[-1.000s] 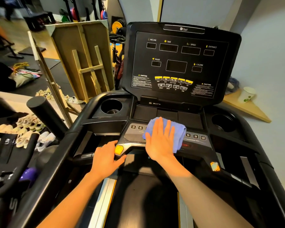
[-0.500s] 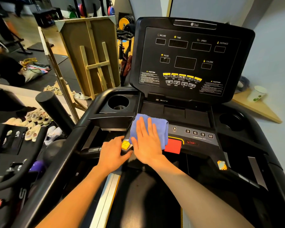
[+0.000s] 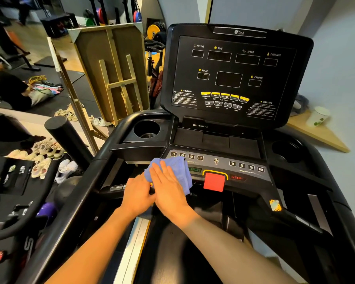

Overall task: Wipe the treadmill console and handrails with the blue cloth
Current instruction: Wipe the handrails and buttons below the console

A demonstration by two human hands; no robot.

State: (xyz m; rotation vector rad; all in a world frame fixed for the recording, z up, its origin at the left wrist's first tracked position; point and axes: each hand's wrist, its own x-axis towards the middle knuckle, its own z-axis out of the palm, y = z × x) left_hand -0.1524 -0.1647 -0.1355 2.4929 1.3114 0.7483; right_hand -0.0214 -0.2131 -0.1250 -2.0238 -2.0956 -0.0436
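Observation:
The black treadmill console [image 3: 232,76] stands upright ahead, with a lower button panel [image 3: 223,167] and a red stop key [image 3: 213,182] below it. A folded blue cloth [image 3: 179,171] lies on the left part of that panel. My right hand [image 3: 168,191] presses flat on the cloth, fingers spread. My left hand [image 3: 136,194] rests curled on the front crossbar just left of it, touching the right hand. The left handrail [image 3: 74,193] and right handrail [image 3: 344,220] run back toward me.
Cup holders [image 3: 147,129] sit on both sides of the console. A wooden frame [image 3: 113,72] leans at the left, with several shoes [image 3: 43,158] on the floor. A paper cup [image 3: 318,116] stands on a wooden board at the right. Another machine [image 3: 12,201] is at my left.
My right hand has slid the cloth leftward across the lower panel, uncovering the red stop key. It now touches my left hand, which has stayed on the crossbar.

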